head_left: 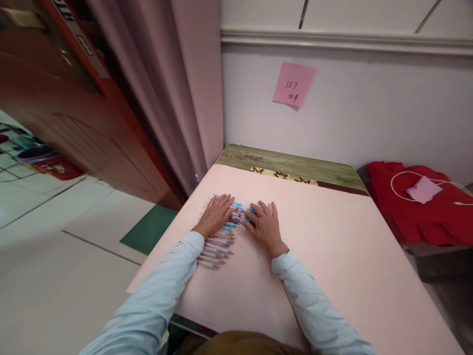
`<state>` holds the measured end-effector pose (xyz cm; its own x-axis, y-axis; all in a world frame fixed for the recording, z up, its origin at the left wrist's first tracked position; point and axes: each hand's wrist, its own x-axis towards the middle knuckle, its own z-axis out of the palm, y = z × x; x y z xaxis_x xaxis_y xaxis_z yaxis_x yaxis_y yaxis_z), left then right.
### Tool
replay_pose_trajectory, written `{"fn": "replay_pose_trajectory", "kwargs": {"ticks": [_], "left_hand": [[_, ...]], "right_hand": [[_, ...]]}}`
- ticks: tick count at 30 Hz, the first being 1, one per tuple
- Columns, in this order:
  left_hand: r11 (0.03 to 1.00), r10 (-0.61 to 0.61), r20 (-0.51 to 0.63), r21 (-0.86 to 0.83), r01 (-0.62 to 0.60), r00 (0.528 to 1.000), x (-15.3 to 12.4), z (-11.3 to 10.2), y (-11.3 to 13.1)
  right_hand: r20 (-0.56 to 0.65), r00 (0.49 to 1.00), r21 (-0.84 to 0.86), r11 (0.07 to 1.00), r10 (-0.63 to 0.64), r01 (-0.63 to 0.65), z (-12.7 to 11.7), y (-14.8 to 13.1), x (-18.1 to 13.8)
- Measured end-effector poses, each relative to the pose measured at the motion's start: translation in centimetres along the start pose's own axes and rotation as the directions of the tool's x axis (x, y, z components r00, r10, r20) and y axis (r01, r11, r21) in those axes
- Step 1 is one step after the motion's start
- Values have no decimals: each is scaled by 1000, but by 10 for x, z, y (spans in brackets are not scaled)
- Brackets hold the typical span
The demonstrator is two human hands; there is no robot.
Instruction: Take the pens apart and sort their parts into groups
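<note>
Right now, both my hands are palm down over a pale pink, smooth table cover [332,246], with the wall at twelve o'clock. My left hand [216,215] lies across the far part of a row of slim, translucent plastic pens [215,252], its fingers slightly apart and pointing towards one; it pinches nothing that I can see, though my palm hides what is underneath. The pens lie side by side, their long axes running roughly from nine to three with a slight tip towards four. The nearer ones reach out from under my wrist towards six, their pointed ends facing three. At three o'clock from my left fingers, just past the pens' right-hand ends, is a small cluster of bright blue pieces [252,215], partly hidden by my right hand [264,227]. That hand is the nearer to the cluster: its fingers are fanned apart over it, pointing towards eleven, but I cannot tell whether the fingertips press on anything. Only a narrow gap separates the two hands, and the pens' right-hand ends show there. A few tiny white bits [240,230] lie just beside my right thumb, towards nine.
</note>
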<state>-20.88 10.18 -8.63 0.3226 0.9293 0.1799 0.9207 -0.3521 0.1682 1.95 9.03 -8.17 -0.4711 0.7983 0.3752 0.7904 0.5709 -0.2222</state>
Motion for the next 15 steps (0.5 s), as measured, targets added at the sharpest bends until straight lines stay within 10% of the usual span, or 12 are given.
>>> {"fn": "replay_pose_trajectory", "kwargs": {"ticks": [10,15], "left_hand": [[997,-22,13,-79,23,1000,0,0,0],[956,-66,49,-285,77,997,1,-7,-3]], "right_hand": [[-51,999,136,991,11,-4,6,-2,-3],[-120,953,522,834,277,-177,9,12,-15]]}}
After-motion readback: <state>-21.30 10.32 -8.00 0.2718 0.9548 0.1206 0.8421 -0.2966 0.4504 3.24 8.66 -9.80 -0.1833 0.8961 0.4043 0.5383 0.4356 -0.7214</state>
